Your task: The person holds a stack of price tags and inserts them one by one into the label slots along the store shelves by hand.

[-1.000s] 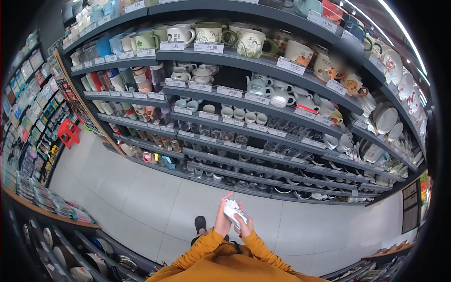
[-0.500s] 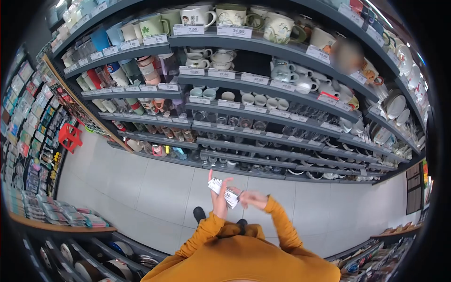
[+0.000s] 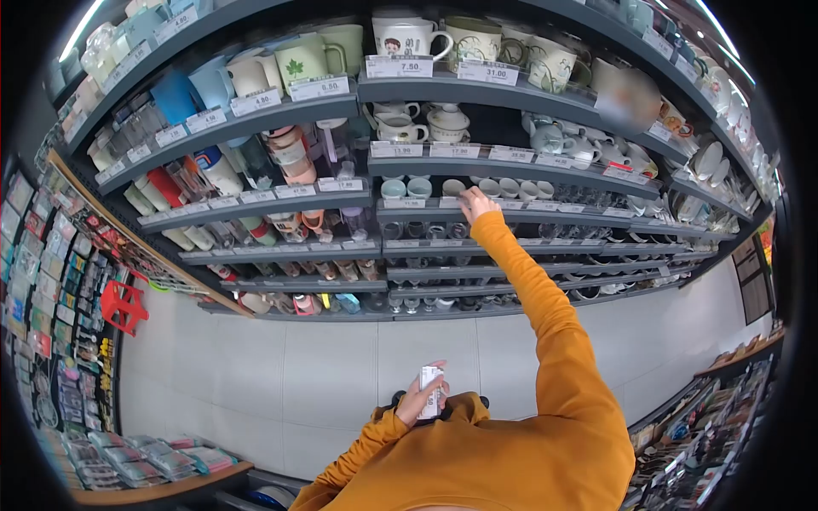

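In my left hand (image 3: 416,400), held low near my body, is a small stack of white price labels (image 3: 430,387), with the fingers closed round it. My right hand (image 3: 480,205) is stretched out to the front edge of a middle shelf. Its fingers are bent together at the label strip, just below and beside a small pale cup (image 3: 453,186); what they grip, if anything, is hidden. Small white cups (image 3: 509,187) stand right of that hand, and pale green cups (image 3: 417,186) stand to the left. Teapots (image 3: 447,125) sit one shelf higher.
Mugs (image 3: 400,37) line an upper shelf, with price labels (image 3: 411,66) along its edge. Bottles and tumblers (image 3: 219,173) fill the left bay, glassware the lower shelves. A red stool (image 3: 124,305) stands at the left on the tiled floor (image 3: 341,353). Packaged goods (image 3: 141,460) lie behind me at lower left.
My right hand has left the labels and reached forward to the middle shelf. My left hand, still holding the labels, is lower and closer to my body. The view has moved nearer the shelves.
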Motion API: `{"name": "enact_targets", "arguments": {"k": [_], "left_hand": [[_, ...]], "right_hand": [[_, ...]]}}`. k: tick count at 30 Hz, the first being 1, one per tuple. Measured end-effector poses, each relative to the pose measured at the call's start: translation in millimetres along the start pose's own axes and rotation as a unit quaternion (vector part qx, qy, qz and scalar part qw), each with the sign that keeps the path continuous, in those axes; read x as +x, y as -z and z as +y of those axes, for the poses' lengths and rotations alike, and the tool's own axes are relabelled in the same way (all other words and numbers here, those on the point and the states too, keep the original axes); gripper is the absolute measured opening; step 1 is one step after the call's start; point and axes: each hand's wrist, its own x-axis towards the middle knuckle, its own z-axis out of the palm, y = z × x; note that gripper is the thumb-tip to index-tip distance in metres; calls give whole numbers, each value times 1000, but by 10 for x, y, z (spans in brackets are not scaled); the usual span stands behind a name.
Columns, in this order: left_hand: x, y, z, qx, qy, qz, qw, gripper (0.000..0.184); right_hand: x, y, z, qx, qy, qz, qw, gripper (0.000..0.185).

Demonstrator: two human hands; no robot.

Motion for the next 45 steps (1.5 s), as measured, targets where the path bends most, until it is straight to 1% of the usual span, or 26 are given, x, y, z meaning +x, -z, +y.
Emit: {"name": "enact_targets", "arguments": {"k": [2, 4, 5, 7, 9, 11, 15, 17, 19, 21, 22, 23, 25, 27, 29, 30, 31, 32, 33, 34, 35, 36, 37, 39, 41, 45], "left_hand": [[-5, 86, 187, -7, -27, 23, 999, 47], [-6, 145, 275, 6, -25, 13, 1000, 47], [-10, 177, 302, 12, -27, 11, 1000, 47], [-27, 130, 385, 29, -2, -20, 999, 46], [15, 134, 389, 36, -5, -32, 999, 46], [69, 190, 402, 43, -22, 6, 999, 46], [250, 397, 398, 25, -97, 111, 989, 47], [257, 393, 496, 4, -144, 162, 976, 49], [303, 475, 543, -36, -178, 189, 965, 48], [327, 511, 590, -46, -192, 189, 962, 48], [331, 529, 610, -50, -190, 187, 962, 47], [345, 537, 622, -57, -190, 185, 963, 47], [473, 658, 547, -23, -204, 186, 961, 45], [415, 670, 539, 15, -199, 190, 961, 44], [354, 681, 545, 57, -173, 193, 964, 42], [330, 706, 548, 44, -164, 192, 967, 41], [280, 692, 561, 41, -163, 193, 967, 41], [227, 668, 590, 21, -158, 188, 969, 41], [201, 652, 614, 1, -155, 182, 971, 42], [195, 657, 619, -10, -158, 183, 970, 42], [187, 657, 609, -22, -160, 183, 970, 42], [172, 655, 586, -34, -163, 183, 969, 42], [148, 655, 558, -34, -156, 178, 971, 41], [107, 660, 525, -30, -147, 170, 974, 40], [62, 633, 506, -32, -152, 173, 972, 40], [-64, 675, 567, -35, -152, 191, 969, 38]], "right_hand": [[49, -4, 48, -2, 20, -14, 1000, 13], [86, 54, 42, -5, 25, -17, 1000, 11], [155, -5, 88, -33, 22, -43, 998, 13], [264, 27, 141, -53, 45, -90, 993, 13], [344, 35, 231, -32, 77, -95, 992, 13], [369, 64, 286, 9, 96, -87, 991, 13], [159, 342, 55, 64, 125, 31, 990, 15], [-140, 571, -272, 169, 49, 9, 984, 15], [-586, 565, -556, 355, 17, -45, 934, 13], [-1198, 257, -813, 544, -82, -178, 816, 10], [-1482, 161, -941, 566, -86, -258, 779, 12], [-1702, 193, -1127, 570, -97, -303, 758, 16], [-2046, 213, -1437, 573, -168, -363, 715, 19], [-2216, 206, -1650, 601, -196, -391, 669, 19], [-2159, 362, -1695, 489, -176, -450, 726, 18], [-2225, 133, -1526, 518, -71, -427, 738, 18], [-2026, 216, -1438, 477, -23, -484, 733, 17], [-1801, 172, -1263, 429, 14, -499, 753, 13], [-1539, 224, -1162, 474, 32, -402, 783, 11], [-1330, -41, -956, 496, 23, -293, 817, 13], [-1001, 147, -1013, 380, -42, -247, 890, 20], [-721, 202, -1011, 300, -76, -211, 927, 22], [-526, 56, -918, 287, -33, -119, 950, 24], [-158, -101, -901, 235, -65, -118, 963, 31], [61, -218, -959, 163, -47, -82, 982, 32], [317, -506, -983, 54, -20, -104, 993, 27]]}}
